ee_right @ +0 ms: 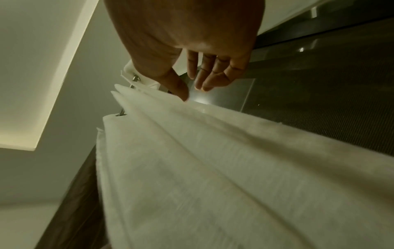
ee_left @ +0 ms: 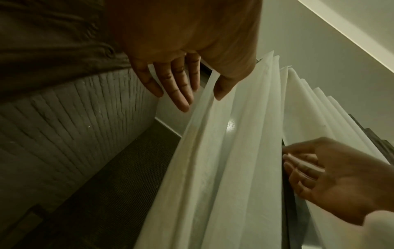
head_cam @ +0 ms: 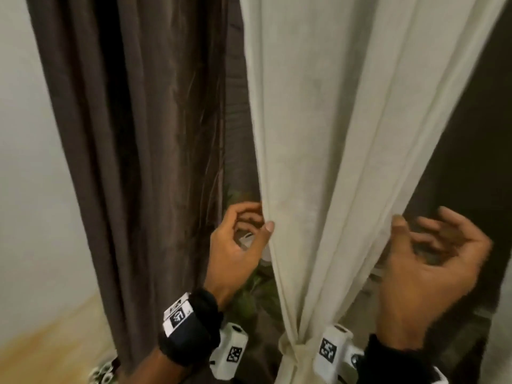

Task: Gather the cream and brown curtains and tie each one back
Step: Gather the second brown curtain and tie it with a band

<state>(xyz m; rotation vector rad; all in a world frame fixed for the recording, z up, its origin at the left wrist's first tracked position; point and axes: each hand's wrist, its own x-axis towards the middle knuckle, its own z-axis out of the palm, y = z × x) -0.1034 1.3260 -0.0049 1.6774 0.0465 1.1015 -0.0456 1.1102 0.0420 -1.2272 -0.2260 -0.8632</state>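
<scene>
The brown curtain [head_cam: 138, 134] hangs loose in folds on the left. The cream curtain [head_cam: 332, 134] hangs right of it, cinched low down by a cream tie [head_cam: 296, 353]. My left hand [head_cam: 263, 217] is at its left edge, thumb touching the front and relaxed fingers behind the fabric. The left wrist view shows that hand [ee_left: 200, 94] astride the edge of the cream pleats [ee_left: 234, 168]. My right hand [head_cam: 426, 245] is at the right edge, palm towards me, fingers loosely curled and holding nothing. In the right wrist view its thumb [ee_right: 181, 94] brushes the cream cloth [ee_right: 213, 168].
A pale wall [head_cam: 27, 134] and wooden floor [head_cam: 55, 328] lie left of the brown curtain. Green leaves [head_cam: 249, 297] show in the gap between the curtains. A dark window screen [ee_right: 319, 84] is behind the cream curtain, whose metal hooks [ee_right: 135, 78] show at the top.
</scene>
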